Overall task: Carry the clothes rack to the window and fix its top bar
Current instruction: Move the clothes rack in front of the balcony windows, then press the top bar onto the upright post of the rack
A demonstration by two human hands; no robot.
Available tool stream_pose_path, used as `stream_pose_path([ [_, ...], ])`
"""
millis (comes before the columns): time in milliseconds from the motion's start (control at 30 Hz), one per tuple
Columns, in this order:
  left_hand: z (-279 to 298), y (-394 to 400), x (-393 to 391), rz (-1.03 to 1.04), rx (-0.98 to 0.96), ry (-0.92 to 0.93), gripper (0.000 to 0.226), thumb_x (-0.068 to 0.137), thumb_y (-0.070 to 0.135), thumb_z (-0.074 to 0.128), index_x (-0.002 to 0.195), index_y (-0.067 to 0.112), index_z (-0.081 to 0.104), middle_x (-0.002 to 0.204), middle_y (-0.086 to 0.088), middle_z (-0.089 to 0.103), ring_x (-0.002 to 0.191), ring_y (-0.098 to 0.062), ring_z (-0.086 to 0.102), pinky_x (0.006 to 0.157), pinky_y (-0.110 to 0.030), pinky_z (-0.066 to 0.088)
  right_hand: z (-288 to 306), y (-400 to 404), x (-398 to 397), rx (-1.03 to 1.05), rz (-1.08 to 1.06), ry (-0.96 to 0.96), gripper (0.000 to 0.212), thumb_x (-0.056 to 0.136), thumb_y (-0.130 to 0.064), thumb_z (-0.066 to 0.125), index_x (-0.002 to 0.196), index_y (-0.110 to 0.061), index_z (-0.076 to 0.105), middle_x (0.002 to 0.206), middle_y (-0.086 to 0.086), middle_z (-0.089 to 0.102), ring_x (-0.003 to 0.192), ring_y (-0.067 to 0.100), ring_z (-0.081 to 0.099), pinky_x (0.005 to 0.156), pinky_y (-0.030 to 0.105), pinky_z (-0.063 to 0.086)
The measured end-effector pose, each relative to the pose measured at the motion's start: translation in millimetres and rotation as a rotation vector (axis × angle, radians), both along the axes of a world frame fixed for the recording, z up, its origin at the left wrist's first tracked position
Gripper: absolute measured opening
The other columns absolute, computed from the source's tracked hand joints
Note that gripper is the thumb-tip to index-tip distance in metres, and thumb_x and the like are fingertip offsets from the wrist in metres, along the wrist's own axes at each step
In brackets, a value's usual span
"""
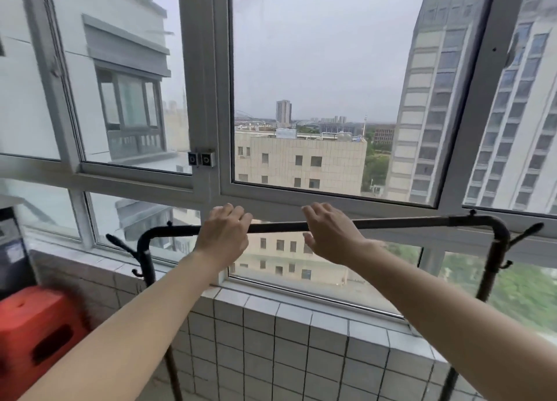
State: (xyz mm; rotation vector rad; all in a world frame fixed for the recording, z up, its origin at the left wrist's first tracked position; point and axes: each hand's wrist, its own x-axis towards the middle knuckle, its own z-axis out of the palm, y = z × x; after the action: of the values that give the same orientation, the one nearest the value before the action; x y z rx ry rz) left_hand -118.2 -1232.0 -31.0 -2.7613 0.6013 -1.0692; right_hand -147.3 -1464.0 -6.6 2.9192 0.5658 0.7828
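A black metal clothes rack stands right in front of the window (301, 69), above a tiled sill wall. Its thin top bar (407, 222) runs level from a curved left corner (147, 238) to a curved right corner (500, 228). Small hooks stick out beside both uprights. My left hand (223, 234) is wrapped over the bar left of its middle. My right hand (331, 234) rests on the bar just right of the middle, fingers curled over it and thumb loose below.
A white-tiled low wall (286, 340) lies directly behind the rack. A red plastic stool (36, 334) stands at the lower left, with a dark object (9, 244) behind it. The window latch (202, 159) sits on the frame above my left hand.
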Motion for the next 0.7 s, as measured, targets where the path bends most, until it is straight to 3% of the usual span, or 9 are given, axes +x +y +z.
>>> stream_pose_path([
  [133, -10.0, 66.2, 7.0, -0.011, 0.082, -0.059, 0.022, 0.078, 0.013, 0.061, 0.098, 0.006, 0.067, 0.103, -0.009, 0.063, 0.104, -0.031, 0.053, 0.098, -0.046, 0.041, -10.5, 67.7, 12.9, -0.021, 0.012, 0.012, 0.037, 0.091, -0.027, 0.054, 0.123, -0.009, 0.05, 0.12, 0.01, 0.059, 0.111, 0.03, 0.055, 0.095, 0.039, 0.047],
  [267, -23.8, 124.2, 14.2, 0.062, 0.006, -0.089, 0.032, 0.068, 0.009, 0.073, 0.099, 0.005, 0.069, 0.118, -0.015, 0.061, 0.119, -0.039, 0.048, 0.107, -0.053, 0.034, -19.0, 124.2, 24.2, -0.043, 0.033, 0.039, 0.033, 0.092, -0.029, 0.052, 0.118, -0.009, 0.053, 0.114, 0.01, 0.059, 0.105, 0.032, 0.057, 0.091, 0.042, 0.047],
  [367, -37.4, 159.9, 19.5, 0.086, -0.085, -0.07, 0.049, 0.066, 0.005, 0.073, 0.113, 0.012, 0.063, 0.13, -0.015, 0.053, 0.126, -0.042, 0.039, 0.106, -0.055, 0.034, -23.3, 160.7, 30.6, -0.058, 0.043, 0.046, 0.035, 0.092, -0.033, 0.051, 0.119, -0.01, 0.051, 0.115, 0.01, 0.06, 0.105, 0.033, 0.058, 0.091, 0.044, 0.048],
  [533, -63.3, 183.3, 24.6, 0.066, -0.173, -0.009, 0.087, 0.066, 0.002, 0.073, 0.142, 0.025, 0.037, 0.142, -0.012, 0.042, 0.13, -0.044, 0.031, 0.103, -0.055, 0.037, -28.2, 209.8, 40.9, -0.069, 0.108, 0.061, 0.046, 0.093, -0.035, 0.051, 0.134, -0.016, 0.04, 0.121, 0.01, 0.057, 0.11, 0.033, 0.057, 0.092, 0.046, 0.047],
  [700, -82.3, 203.4, 30.2, 0.122, -0.577, 0.069, 0.085, 0.072, 0.01, 0.074, 0.143, 0.019, 0.03, 0.151, -0.014, 0.025, 0.135, -0.039, 0.023, 0.103, -0.056, 0.039, -32.3, 243.7, 51.1, -0.069, 0.14, 0.074, 0.053, 0.095, -0.04, 0.05, 0.141, -0.019, 0.034, 0.127, 0.01, 0.054, 0.113, 0.033, 0.056, 0.089, 0.045, 0.047],
])
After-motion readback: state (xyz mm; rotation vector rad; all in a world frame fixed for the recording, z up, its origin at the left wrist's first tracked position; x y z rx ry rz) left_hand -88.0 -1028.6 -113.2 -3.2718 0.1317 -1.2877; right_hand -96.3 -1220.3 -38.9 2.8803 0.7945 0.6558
